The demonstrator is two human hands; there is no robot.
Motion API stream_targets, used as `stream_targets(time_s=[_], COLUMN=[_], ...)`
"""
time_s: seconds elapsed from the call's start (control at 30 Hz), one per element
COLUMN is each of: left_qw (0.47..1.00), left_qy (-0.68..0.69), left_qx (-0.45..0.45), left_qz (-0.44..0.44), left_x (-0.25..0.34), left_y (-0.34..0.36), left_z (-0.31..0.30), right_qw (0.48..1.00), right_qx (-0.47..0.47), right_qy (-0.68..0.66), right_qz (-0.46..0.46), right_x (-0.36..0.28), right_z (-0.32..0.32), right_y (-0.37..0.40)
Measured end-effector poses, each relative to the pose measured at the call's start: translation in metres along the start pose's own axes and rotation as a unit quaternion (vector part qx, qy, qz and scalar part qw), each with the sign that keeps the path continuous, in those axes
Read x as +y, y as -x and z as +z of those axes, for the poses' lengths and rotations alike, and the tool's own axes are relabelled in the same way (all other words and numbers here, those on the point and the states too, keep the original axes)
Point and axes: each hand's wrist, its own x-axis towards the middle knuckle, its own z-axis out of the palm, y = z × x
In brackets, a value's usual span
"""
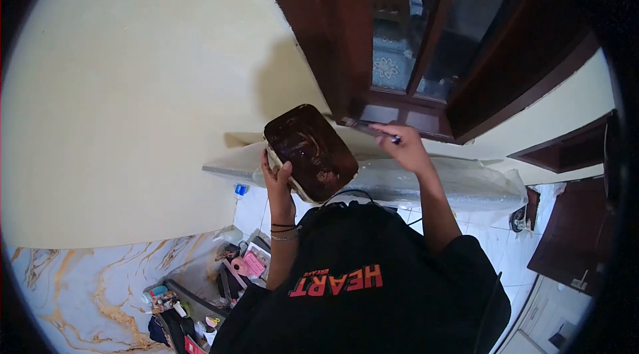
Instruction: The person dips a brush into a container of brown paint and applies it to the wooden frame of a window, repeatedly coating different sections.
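Observation:
My left hand [278, 181] is wrapped round the lower left edge of a rectangular container [309, 151], tilted so that its dark brown, smeared inside shows. Dark stains mark some of its fingers. In my right hand [401, 144] is the handle of a thin brush [363, 126], whose tip points left at the lower corner of the dark brown window frame [339, 104]. The brush is to the right of the container and apart from it. Whether its bristles touch the wood I cannot tell.
Cream wall [153, 88] fills the left. Below the window lies a long plastic-wrapped object [439, 184]. An open bag or bin of assorted items [200, 307] stands at the lower left by a marbled panel [86, 294]. A brown door [572, 234] is at the right.

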Motion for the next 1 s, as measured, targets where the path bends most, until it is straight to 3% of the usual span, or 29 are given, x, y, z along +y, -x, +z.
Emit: stream_targets(time_s=[0.17, 0.23, 0.4, 0.47, 0.6, 0.67, 0.7, 0.77, 0.9, 1.0], left_qw=[0.999, 0.997, 0.985, 0.988, 0.992, 0.993, 0.993, 0.994, 0.996, 0.998], left_qy=[-0.026, -0.045, -0.142, -0.126, -0.095, -0.087, -0.086, -0.087, -0.060, -0.018], left_qx=[-0.036, -0.067, -0.093, -0.091, -0.079, -0.075, -0.074, -0.068, -0.067, -0.051], left_qz=[-0.002, -0.014, 0.043, 0.013, -0.005, 0.013, 0.013, 0.009, -0.001, -0.028], left_x=[-0.003, -0.003, -0.003, -0.001, -0.004, -0.007, -0.008, -0.011, -0.012, -0.007], left_y=[0.003, 0.005, 0.004, 0.003, 0.004, 0.004, 0.004, 0.004, 0.001, -0.001], left_z=[0.010, 0.016, 0.023, 0.022, 0.018, 0.017, 0.017, 0.015, 0.013, 0.011], right_qw=[0.986, 0.975, 0.975, 0.985, 0.987, 0.990, 0.990, 0.887, 0.917, 0.940], right_qx=[0.023, 0.042, 0.016, -0.047, -0.043, -0.066, -0.067, -0.159, -0.147, -0.079], right_qy=[0.152, 0.219, 0.223, 0.163, 0.126, -0.092, -0.091, -0.326, -0.295, -0.296], right_qz=[-0.061, 0.016, 0.014, -0.041, -0.092, 0.084, 0.084, 0.285, 0.223, 0.152], right_x=[-0.035, -0.042, -0.053, -0.057, -0.030, -0.004, -0.007, -0.020, -0.026, -0.018], right_z=[0.045, 0.063, 0.084, 0.083, 0.094, 0.097, 0.089, 0.071, 0.060, 0.049], right_y=[-0.004, -0.009, -0.018, -0.016, -0.014, -0.016, -0.014, -0.007, 0.003, 0.005])
